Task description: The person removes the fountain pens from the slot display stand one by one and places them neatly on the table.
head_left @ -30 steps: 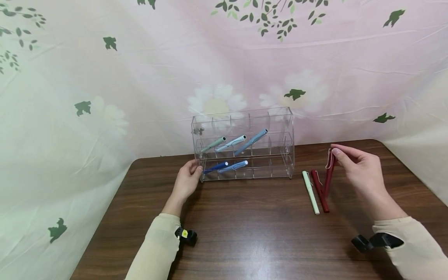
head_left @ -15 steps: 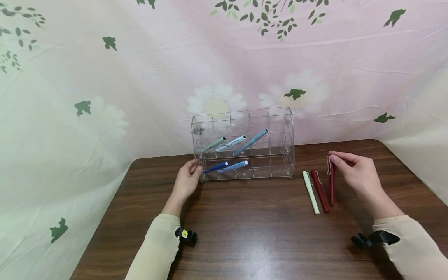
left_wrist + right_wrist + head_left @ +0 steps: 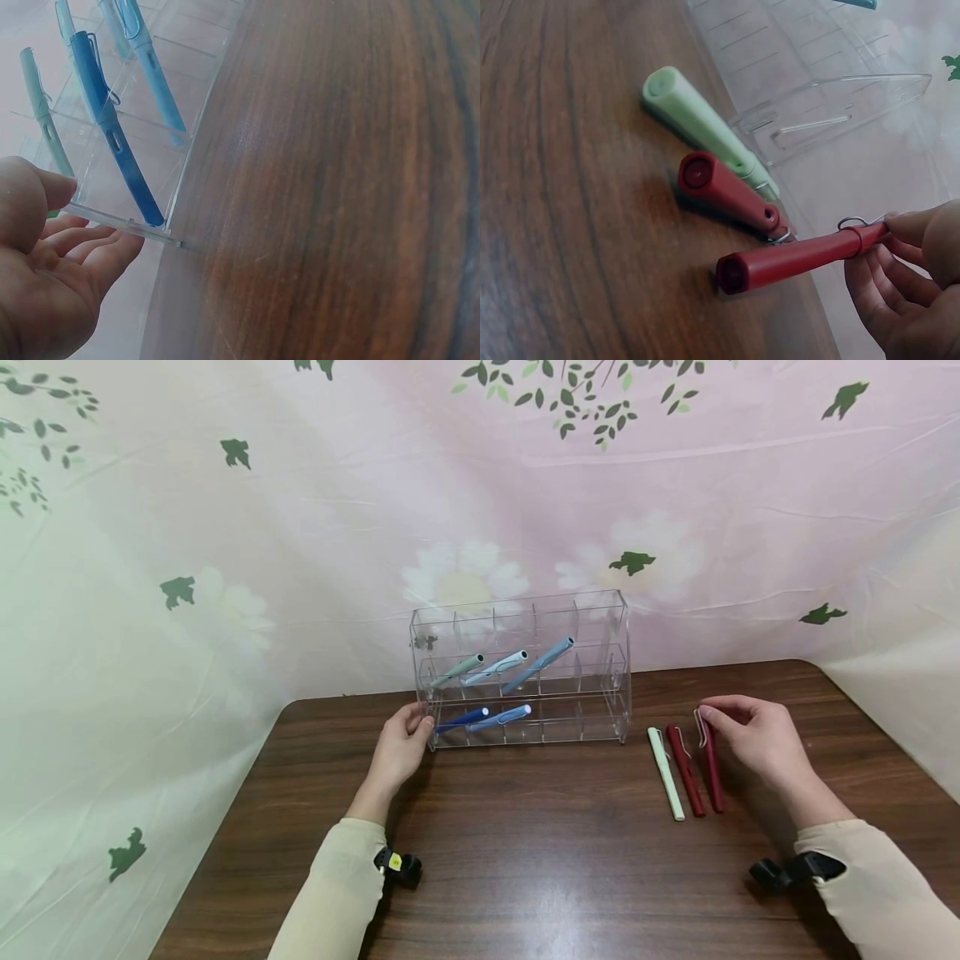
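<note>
My right hand (image 3: 761, 739) pinches the capped, clip end of a dark red pen (image 3: 795, 261), whose other end points down at the table. Beside it lie a second red pen (image 3: 686, 772) and a pale green pen (image 3: 666, 774), side by side. My left hand (image 3: 400, 745) grips the left side of a clear tiered pen rack (image 3: 124, 219), thumb on one face and fingers behind. In its lower tier lean a dark blue pen (image 3: 116, 135) and a lighter blue pen (image 3: 504, 717). Higher up are a grey-green pen (image 3: 457, 669), a light blue pen (image 3: 495, 667) and a steel-blue pen (image 3: 540, 664).
The rack stands near the back edge of the dark wooden table (image 3: 525, 843). Behind it hangs a flowered cloth (image 3: 337, 527). Black wrist cameras sit at both sleeves.
My right hand has come down and slightly left with the red pen, which now lines up beside the other two instead of crossing over the second red one. The left hand stays put.
</note>
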{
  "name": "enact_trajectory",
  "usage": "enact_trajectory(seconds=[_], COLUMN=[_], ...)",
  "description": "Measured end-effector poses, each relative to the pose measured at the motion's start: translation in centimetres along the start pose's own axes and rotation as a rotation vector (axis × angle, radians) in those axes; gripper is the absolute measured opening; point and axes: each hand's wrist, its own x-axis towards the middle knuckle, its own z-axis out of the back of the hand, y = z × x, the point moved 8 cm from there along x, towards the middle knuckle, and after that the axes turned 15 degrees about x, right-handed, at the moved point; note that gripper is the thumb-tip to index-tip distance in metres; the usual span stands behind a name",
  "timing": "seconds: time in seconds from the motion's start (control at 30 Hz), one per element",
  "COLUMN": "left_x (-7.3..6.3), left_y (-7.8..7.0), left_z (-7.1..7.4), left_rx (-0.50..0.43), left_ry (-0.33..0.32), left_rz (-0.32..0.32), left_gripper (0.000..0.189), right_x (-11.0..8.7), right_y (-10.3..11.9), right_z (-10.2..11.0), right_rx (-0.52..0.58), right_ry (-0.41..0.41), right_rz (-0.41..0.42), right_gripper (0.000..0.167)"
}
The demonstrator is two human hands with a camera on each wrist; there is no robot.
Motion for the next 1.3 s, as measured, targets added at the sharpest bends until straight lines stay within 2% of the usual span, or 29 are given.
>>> enact_trajectory(seconds=[0.27,0.7,0.83,1.07,1.3], left_x=[0.1,0.0,0.0,0.1,0.1], left_y=[0.0,0.2,0.2,0.2,0.1], left_z=[0.0,0.0,0.0,0.1,0.1], left_rx=[-0.003,-0.004,-0.003,-0.002,-0.009], left_ry=[0.002,0.000,0.000,-0.004,0.001], left_rz=[0.004,0.002,0.005,0.013,0.012], left_gripper=[0.045,0.045,0.045,0.045,0.045], right_x=[0.2,0.5,0.8,1.1,0.6], right_y=[-0.8,-2.6,-2.5,-1.2,-1.1], right_z=[-0.8,-2.1,-2.3,-2.8,-2.2], right_rx=[-0.035,-0.065,-0.096,-0.185,-0.181], right_ry=[0.036,0.107,0.122,0.119,0.093], right_rz=[0.028,-0.032,-0.020,0.047,0.043], right_gripper=[0.037,0.039,0.039,0.031,0.034])
